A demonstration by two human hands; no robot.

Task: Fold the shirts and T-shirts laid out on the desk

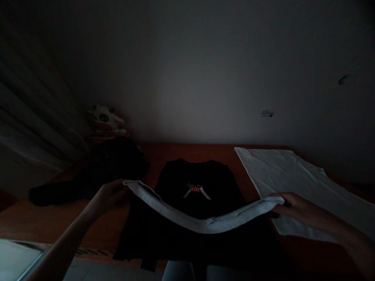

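Observation:
Stretched between my hands is a black garment (193, 248) whose white band (202, 225) runs along its top edge and sags in the middle. My left hand (113, 193) is closed on the band's left end, and my right hand (288, 203) grips the right end. Black cloth hangs below the band toward the table's front edge; darkness hides its exact kind. Just beyond it, a black T-shirt (172, 183) with a red and white chest print lies flat, collar toward the wall. The held garment covers its lower part.
A brown wooden table (187, 150) stands against a wall. White cloth (281, 171) lies spread at the right. Dark clothing (114, 164) is heaped at the left, in front of a cow figure (105, 119). A curtain (32, 97) hangs at far left.

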